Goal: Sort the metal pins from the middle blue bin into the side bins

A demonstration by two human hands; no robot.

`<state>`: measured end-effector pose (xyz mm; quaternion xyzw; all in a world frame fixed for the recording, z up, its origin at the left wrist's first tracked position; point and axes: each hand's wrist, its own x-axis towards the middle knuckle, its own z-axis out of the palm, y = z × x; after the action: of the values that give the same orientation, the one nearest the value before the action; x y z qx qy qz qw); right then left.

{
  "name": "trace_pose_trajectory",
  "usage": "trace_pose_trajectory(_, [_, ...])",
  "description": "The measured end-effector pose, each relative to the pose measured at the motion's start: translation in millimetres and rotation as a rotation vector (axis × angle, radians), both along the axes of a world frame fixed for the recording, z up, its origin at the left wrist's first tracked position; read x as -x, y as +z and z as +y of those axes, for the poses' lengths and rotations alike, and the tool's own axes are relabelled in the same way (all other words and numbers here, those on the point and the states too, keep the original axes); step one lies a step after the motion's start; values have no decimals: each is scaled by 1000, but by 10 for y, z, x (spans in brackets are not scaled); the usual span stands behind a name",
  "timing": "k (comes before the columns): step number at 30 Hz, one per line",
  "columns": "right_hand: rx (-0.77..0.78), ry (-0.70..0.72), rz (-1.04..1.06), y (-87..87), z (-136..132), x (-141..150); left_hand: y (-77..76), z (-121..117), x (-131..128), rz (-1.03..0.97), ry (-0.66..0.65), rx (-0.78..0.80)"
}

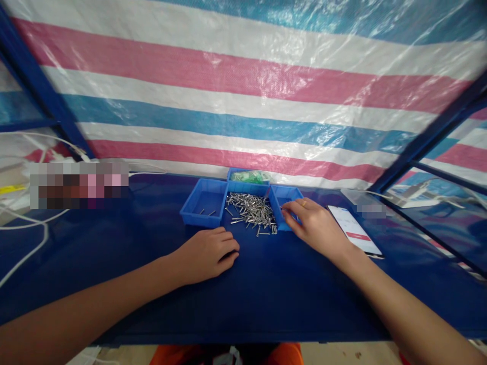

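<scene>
A heap of small silver metal pins [251,209] lies on the blue table between two blue plastic trays. My left hand [207,253] rests on the table in front of the heap, fingers curled under in a loose fist, nothing visible in it. My right hand [314,223] reaches over the right tray [281,195]; its thumb and forefinger are pinched together at the tray's edge, on what looks like a single pin. The left tray [201,203] holds a couple of pins.
A third blue tray [247,176] behind the heap holds green pieces. A phone [355,230] lies to the right of my right hand. White cables [26,223] run along the left. A striped tarp hangs behind the table; blue frame bars stand on both sides.
</scene>
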<state>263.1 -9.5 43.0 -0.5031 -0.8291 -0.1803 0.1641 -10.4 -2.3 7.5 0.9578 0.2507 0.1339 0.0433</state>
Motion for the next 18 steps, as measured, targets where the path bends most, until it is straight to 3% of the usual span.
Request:
trace_pose_trajectory(2, [77, 158, 61, -20, -78, 85, -2, -1, 0, 7, 2, -3])
trace_pose_trajectory(5, [233, 264, 40, -102, -193, 208, -2, -2, -2, 9, 8, -6])
trace_pose_trajectory(11, [325, 207, 6, -270, -213, 256, 21, -12, -5, 19, 7, 11])
trace_pose_trajectory(18, [391, 196, -17, -254, -182, 243, 24, -15, -13, 6, -17, -23])
